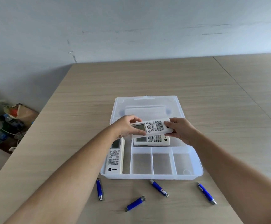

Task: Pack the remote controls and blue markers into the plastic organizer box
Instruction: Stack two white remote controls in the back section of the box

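Observation:
A clear plastic organizer box (196,168) lies open on the table, its lid (146,104) folded flat behind. My left hand (126,126) and my right hand (180,129) each grip one end of a white remote control (154,126), held level just above the box's back compartment. Directly under it a second white remote (152,140) lies in that compartment. A third remote (114,156) lies lengthwise in the left compartment. Three small front compartments hold nothing. Several blue markers lie on the table in front of the box: (99,189), (135,203), (159,188), (206,193).
The wooden table (147,78) runs back to a pale wall, with a seam to a second tabletop at the right. Off the table's left edge, bags and clutter (5,120) sit on the floor.

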`<state>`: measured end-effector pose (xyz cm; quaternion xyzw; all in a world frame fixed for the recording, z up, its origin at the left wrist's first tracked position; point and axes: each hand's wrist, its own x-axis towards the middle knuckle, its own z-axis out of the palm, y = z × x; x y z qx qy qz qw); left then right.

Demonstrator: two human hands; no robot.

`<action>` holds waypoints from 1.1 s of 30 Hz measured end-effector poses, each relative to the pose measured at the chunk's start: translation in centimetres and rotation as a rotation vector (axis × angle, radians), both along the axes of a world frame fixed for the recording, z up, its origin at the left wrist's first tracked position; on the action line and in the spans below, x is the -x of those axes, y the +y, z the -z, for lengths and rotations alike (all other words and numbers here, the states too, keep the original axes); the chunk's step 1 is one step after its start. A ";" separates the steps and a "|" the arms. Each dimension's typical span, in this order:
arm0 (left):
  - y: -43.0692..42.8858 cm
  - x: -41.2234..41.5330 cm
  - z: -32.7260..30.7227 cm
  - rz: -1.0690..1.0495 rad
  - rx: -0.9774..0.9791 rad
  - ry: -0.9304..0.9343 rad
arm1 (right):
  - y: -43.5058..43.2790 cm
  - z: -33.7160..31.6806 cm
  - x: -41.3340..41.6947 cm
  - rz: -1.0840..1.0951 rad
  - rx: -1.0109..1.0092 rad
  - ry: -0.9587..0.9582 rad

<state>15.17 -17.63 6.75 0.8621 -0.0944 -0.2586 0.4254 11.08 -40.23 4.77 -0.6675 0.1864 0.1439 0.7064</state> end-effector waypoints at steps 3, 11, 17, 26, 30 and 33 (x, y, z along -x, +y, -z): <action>-1.5 0.4 0.8 0.067 -0.175 -0.241 | -0.7 0.8 0.0 0.090 0.004 0.059; -3.4 0.8 5.1 0.218 -0.542 -0.509 | -0.7 3.1 -0.8 0.152 0.250 0.221; -3.4 0.0 7.1 0.351 -0.784 -0.712 | 0.3 5.6 -1.2 0.160 0.479 0.236; -2.9 -0.1 7.5 0.258 -0.701 -0.613 | 0.4 5.7 -1.4 0.012 0.749 0.193; -3.1 0.4 6.7 0.262 -0.710 -0.574 | 0.5 5.1 -1.1 -0.041 0.836 0.147; -4.0 0.7 4.7 0.284 -0.722 -0.640 | 0.0 3.4 -0.5 -0.013 0.943 0.020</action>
